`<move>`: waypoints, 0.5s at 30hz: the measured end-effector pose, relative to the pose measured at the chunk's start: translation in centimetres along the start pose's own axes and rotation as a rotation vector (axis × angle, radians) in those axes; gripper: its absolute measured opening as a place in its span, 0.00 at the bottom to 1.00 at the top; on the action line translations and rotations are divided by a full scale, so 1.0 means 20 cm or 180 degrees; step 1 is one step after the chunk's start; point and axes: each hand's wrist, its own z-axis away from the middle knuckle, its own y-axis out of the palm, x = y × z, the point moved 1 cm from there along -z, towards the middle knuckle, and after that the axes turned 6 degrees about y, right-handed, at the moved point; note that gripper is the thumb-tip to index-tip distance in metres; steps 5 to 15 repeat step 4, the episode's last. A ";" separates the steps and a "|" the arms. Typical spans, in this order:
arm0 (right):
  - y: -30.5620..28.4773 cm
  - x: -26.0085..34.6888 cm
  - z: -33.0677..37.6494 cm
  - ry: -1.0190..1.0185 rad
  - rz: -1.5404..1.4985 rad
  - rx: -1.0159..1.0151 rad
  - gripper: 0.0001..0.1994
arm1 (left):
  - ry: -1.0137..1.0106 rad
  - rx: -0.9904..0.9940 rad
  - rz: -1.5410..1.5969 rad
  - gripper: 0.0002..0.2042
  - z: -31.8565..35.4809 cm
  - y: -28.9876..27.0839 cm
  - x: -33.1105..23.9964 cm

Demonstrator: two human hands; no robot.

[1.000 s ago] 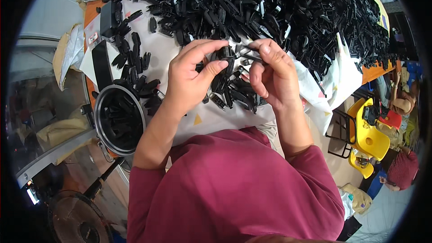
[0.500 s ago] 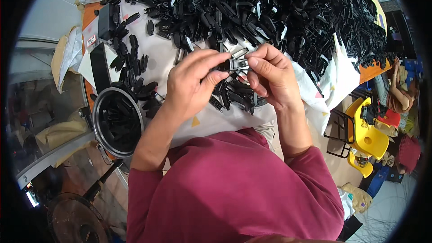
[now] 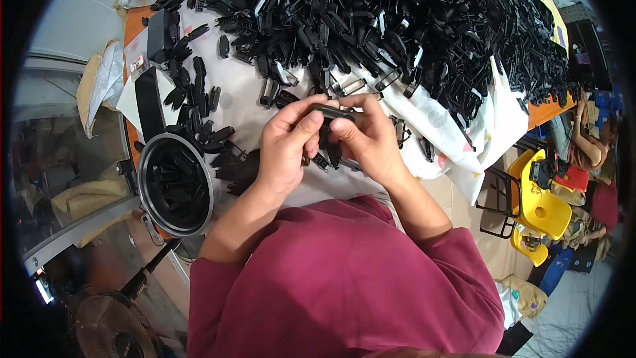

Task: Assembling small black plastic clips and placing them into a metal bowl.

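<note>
Both hands meet in front of me over the near edge of the table, around a small, dark, elongated plastic piece (image 3: 331,111). My left hand (image 3: 285,144) pinches its left end between thumb and fingers. On the other end, the thumb and curled fingers of my right hand (image 3: 375,142) press against it. Fingers hide much of the piece, so its exact kind is unclear. Just beyond the hands, several black clip-like pieces with metal frames (image 3: 349,86) lie on the white sheet (image 3: 246,101).
A large heap of black plastic pieces (image 3: 318,13) covers the far side. At left stand a metal bowl (image 3: 211,189) of black pieces and a dark box (image 3: 158,34). A fan (image 3: 119,321) is at lower left, yellow chairs (image 3: 544,202) and another person (image 3: 593,146) at right.
My hands have come closer together and slightly nearer to me. The metal frame that showed between my fingers is out of sight; the dark elongated side of a piece shows there now.
</note>
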 end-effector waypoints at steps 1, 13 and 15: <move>0.00 -0.04 -0.01 -0.0129 0.0195 0.0036 0.13 | -0.0088 -0.0010 0.0398 0.14 0.00 -0.01 0.01; 0.04 -0.12 0.00 -0.0530 0.0915 -0.0156 0.11 | -0.0717 0.0302 0.1661 0.13 -0.01 -0.11 0.08; 0.04 -0.12 0.00 -0.0530 0.0915 -0.0156 0.11 | -0.0717 0.0302 0.1661 0.13 -0.01 -0.11 0.08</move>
